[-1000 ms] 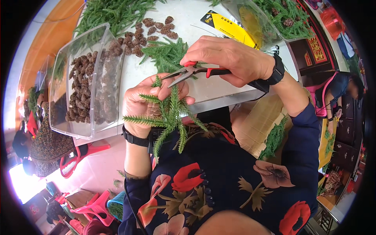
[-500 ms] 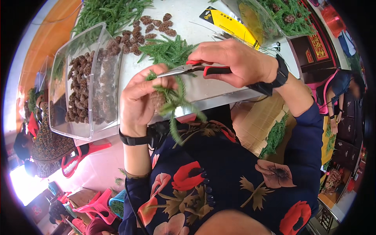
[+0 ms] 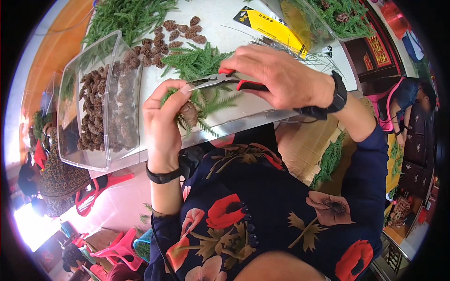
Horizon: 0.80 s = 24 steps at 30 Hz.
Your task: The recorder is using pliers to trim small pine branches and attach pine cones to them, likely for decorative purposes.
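Red-and-black handled needle-nose pliers sit in the right hand, whose fingers are wrapped around the grips, with the slim metal nose pointing left to the thumb tip of the left hand. That left hand has a narrow pinch, thumb against fingers, on a green conifer sprig with a brown pinecone hanging against it, both above the near edge of the white tabletop. Whether the plier tips are closed on a wire or stem is hidden by the thumb, so I cannot tell. Cone and greenery are already together in one bunch, which suggests that this piece is well along, though how firmly they are joined does not show. Much material looks unused: loose pinecones scattered on the table, more cones in a clear plastic box at the left, a small pile of sprigs just beyond the hands, a larger heap of greenery at the far left, and thin wires beside a yellow-and-black package card. At the far right, greenery with cones among it may be finished pieces.
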Tool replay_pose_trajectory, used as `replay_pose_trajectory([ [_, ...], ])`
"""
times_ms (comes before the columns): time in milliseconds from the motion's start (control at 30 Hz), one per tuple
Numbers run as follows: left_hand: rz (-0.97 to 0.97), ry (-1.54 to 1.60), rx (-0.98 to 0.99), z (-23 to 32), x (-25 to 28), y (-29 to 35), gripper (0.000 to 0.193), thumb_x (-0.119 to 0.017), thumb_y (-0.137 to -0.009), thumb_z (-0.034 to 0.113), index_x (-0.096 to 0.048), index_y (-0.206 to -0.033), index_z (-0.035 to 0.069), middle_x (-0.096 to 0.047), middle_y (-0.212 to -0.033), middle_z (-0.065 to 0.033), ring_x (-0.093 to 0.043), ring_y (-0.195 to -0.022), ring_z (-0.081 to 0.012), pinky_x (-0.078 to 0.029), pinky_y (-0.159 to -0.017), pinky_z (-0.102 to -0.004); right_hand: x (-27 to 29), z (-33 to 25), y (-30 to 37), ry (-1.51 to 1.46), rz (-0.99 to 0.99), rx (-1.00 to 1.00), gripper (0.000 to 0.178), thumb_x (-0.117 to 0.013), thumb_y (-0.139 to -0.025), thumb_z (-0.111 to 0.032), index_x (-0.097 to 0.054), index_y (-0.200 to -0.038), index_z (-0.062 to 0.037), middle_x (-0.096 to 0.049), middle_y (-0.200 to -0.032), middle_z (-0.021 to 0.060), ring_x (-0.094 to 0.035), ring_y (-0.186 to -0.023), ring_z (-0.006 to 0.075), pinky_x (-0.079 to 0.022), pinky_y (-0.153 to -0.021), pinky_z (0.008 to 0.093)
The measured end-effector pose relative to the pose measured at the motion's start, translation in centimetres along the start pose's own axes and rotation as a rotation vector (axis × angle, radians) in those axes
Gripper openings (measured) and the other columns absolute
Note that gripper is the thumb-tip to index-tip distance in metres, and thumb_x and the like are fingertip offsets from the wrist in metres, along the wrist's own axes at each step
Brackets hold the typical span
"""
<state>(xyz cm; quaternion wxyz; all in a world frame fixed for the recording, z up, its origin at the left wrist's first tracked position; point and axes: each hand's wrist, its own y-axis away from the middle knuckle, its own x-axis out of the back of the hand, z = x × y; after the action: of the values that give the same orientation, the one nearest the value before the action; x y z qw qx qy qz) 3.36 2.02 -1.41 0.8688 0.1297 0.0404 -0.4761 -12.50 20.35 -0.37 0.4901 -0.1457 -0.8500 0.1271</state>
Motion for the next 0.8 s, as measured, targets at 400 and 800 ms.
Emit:
replay_pose_trajectory([
  [400,-0.76,0.723,0.241,-2.1,1.5,-2.1,0.01,-0.053,-0.083,0.006,-0.058,-0.085,-0.002,-0.06,-0.084,-0.0152,-0.055,-0.078,-0.0192,-0.043,-0.069,-0.0279,0.2,1.1,-1.3,0.066,-0.019,0.24,0.042,-0.067,-0.073,-0.006,-0.054,-0.113,-0.0048,-0.056,-0.095,0.0119,-0.057,-0.085,0.033,-0.047,-0.073,0.0379],
  [800,0.123,-0.344,-0.263,-0.7,-1.8,0.7,0.007,-0.066,-0.083,0.0,-0.063,-0.089,-0.001,-0.063,-0.077,-0.0017,-0.053,-0.063,-0.0029,-0.041,-0.057,-0.0165,0.3,-2.2,0.0,-0.279,-0.188,-0.36,0.037,-0.064,-0.081,-0.005,-0.052,-0.116,-0.0013,-0.059,-0.097,0.0141,-0.059,-0.085,0.03,-0.048,-0.074,0.0359],
])
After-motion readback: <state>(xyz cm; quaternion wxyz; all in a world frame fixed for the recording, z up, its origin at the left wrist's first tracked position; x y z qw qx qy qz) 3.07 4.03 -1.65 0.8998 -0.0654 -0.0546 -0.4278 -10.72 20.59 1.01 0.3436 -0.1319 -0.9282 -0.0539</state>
